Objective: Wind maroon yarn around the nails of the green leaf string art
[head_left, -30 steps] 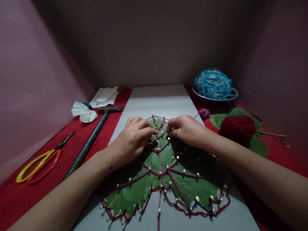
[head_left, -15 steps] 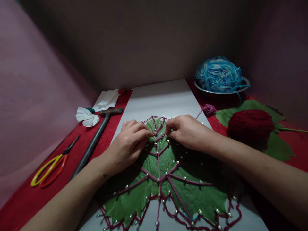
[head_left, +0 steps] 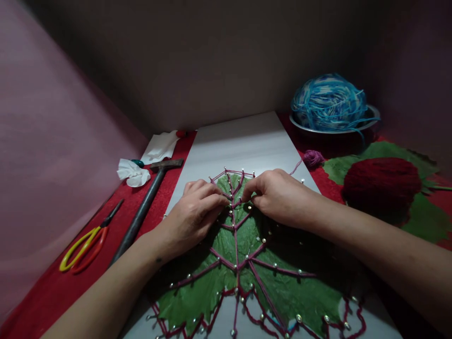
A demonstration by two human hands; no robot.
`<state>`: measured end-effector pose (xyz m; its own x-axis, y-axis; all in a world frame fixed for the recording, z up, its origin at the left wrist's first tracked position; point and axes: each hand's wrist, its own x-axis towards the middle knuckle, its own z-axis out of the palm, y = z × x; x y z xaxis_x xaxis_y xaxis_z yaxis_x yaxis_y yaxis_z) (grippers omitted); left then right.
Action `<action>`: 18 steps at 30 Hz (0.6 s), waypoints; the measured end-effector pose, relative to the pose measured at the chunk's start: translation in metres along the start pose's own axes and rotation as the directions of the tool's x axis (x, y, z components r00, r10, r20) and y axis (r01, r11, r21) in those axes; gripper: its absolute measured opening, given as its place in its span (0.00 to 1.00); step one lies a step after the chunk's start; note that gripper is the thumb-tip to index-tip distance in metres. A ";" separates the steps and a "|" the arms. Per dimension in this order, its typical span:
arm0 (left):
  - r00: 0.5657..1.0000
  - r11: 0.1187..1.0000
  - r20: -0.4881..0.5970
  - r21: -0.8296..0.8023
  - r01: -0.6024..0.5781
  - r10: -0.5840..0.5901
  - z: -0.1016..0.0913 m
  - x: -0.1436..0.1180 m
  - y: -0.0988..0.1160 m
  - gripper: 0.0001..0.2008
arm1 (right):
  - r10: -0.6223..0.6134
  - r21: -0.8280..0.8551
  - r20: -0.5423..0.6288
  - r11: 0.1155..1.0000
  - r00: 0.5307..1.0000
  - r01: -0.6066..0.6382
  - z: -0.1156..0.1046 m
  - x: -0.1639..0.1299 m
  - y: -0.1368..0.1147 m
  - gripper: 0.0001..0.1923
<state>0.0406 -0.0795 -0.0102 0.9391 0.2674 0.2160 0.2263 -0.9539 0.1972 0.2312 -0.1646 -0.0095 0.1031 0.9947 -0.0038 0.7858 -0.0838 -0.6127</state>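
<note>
Since a second ago both hands have barely moved; only the view has shifted, so the work stays at one nail. The left hand (head_left: pixel 196 212) and right hand (head_left: pixel 278 195) pinch maroon yarn (head_left: pixel 236 245) over the nailed green leaf (head_left: pixel 247 263) at centre. At 1 o'clock lies the red yarn ball (head_left: pixel 381 183).

We are at a small home craft corner, boxed in by plain pinkish walls. A table (head_left: pixel 42 296) under red cloth carries a hammer (head_left: pixel 144 209), scissors (head_left: pixel 86 242), balls of blue yarn (head_left: pixel 328 101) and red yarn (head_left: pixel 381 181), and a white board (head_left: pixel 240 146) with a nailed, string-wrapped leaf (head_left: pixel 247 263).
</note>
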 end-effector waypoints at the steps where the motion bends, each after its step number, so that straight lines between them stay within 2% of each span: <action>1: 1.000 1.000 0.004 -0.003 -0.001 0.001 0.000 0.000 0.000 0.09 | -0.003 -0.005 -0.003 1.000 1.000 0.003 0.000 0.000 0.000 0.18; 6: 1.000 1.000 -0.006 -0.013 0.001 -0.001 0.002 -0.002 0.000 0.10 | -0.019 -0.056 0.013 0.998 1.000 0.019 0.000 -0.003 -0.001 0.20; 11: 1.000 1.000 0.002 0.002 -0.014 0.014 0.008 -0.004 -0.006 0.15 | -0.076 -0.218 0.036 0.973 0.996 0.082 0.000 -0.006 -0.005 0.21; 15: 1.000 1.000 -0.020 -0.009 -0.008 0.008 0.009 -0.004 -0.007 0.14 | -0.119 -0.356 0.036 0.926 0.992 0.124 0.001 -0.009 -0.006 0.20; 18: 1.000 1.000 -0.024 -0.017 0.002 -0.002 0.007 -0.004 -0.006 0.12 | -0.131 -0.368 0.032 0.920 0.991 0.133 0.001 -0.008 -0.006 0.21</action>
<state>0.0378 -0.0763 -0.0191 0.9321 0.2725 0.2388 0.2232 -0.9510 0.2141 0.2249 -0.1724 -0.0064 -0.0202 0.9985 0.0507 0.9613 0.0333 -0.2734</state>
